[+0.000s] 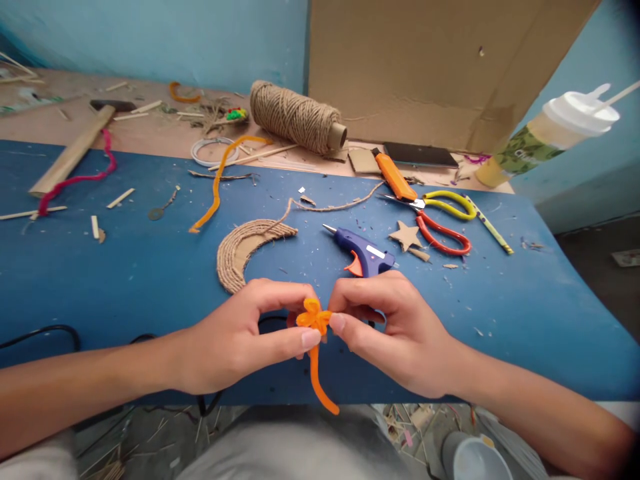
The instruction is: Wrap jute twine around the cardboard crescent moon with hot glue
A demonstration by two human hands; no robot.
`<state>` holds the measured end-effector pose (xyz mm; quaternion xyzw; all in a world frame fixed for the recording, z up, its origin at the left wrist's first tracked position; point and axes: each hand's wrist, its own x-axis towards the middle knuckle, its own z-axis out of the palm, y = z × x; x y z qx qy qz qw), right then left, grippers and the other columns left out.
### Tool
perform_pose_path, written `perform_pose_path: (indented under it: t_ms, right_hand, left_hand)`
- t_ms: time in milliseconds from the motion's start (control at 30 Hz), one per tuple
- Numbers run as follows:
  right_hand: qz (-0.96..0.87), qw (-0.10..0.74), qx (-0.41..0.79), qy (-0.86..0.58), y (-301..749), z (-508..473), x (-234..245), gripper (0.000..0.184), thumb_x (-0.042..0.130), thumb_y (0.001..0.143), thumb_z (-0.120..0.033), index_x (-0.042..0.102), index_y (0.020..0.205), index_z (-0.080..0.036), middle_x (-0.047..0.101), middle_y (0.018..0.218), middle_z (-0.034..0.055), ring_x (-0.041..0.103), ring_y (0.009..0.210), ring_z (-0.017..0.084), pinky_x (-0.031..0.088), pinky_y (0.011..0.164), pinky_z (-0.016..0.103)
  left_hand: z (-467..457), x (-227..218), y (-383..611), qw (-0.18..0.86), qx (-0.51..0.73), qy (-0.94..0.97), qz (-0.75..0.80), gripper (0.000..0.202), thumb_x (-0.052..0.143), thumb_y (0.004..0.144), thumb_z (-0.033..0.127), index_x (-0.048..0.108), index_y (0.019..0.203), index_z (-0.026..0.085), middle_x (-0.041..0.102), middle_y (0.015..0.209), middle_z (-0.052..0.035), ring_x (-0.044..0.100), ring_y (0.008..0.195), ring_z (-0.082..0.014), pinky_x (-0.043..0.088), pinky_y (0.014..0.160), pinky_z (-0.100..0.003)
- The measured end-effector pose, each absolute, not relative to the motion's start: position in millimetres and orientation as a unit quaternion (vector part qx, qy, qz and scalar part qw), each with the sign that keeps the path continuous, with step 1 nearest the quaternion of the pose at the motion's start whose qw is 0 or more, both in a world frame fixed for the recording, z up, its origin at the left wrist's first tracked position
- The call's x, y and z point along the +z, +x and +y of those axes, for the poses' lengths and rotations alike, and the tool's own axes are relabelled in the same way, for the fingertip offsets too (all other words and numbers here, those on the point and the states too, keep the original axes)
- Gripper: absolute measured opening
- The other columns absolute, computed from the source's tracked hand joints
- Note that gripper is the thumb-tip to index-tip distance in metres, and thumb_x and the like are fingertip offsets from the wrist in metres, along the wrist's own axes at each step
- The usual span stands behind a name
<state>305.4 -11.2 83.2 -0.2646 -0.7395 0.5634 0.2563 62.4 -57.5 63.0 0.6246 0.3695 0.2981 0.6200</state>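
Note:
Between my two hands is an orange pipe cleaner flower (pixel 313 316) with several looped petals and a stem curving down toward my lap. My left hand (pixel 235 333) pinches it near its centre, thumb across the base of the petals. With thumb and forefinger, my right hand (pixel 395 327) grips the petal on the right side. Just beyond my left hand lies a cardboard crescent (pixel 233 257) partly wrapped in jute twine. A blue hot glue gun (pixel 365 252) rests behind my right hand, which hides part of it.
Pliers with yellow and red handles (pixel 443 223), an orange utility knife (pixel 395 177) and a cardboard star (pixel 405 235) lie at the right. A twine spool (pixel 297 119) and leaning cardboard (pixel 440 73) stand at the back. A hammer (pixel 75 150) is left; a lidded cup (pixel 545 137) stands far right.

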Motion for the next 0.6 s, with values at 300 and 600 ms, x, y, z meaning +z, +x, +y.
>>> perform_pose_path:
  t_ms: [300, 600]
  right_hand:
    - [-0.731, 0.283, 0.561, -0.268, 304.7, -17.1, 79.6, 0.014, 0.082, 0.097, -0.015, 0.073, 0.086, -0.017, 0.066, 0.068, -0.0066, 0.05, 0.058, 0.005, 0.039, 0.055, 0.019]
    - [-0.731, 0.269, 0.561, -0.281, 301.9, -16.7, 80.7, 0.018, 0.072, 0.094, -0.011, 0.069, 0.077, -0.018, 0.057, 0.059, -0.0084, 0.046, 0.053, 0.004, 0.033, 0.05, 0.02]
  left_hand:
    - [-56.9, 61.5, 66.0, 0.583, 0.317, 0.642, 0.383, 0.029, 0.07, 0.112, 0.031, 0.07, 0.085, 0.018, 0.067, 0.077, 0.0049, 0.056, 0.073, -0.0096, 0.044, 0.069, -0.021]
    - [-56.2, 70.2, 66.3, 0.585, 0.288, 0.656, 0.379, 0.035, 0.061, 0.114, 0.032, 0.066, 0.082, 0.019, 0.066, 0.075, 0.0053, 0.06, 0.073, -0.0081, 0.044, 0.068, -0.018]
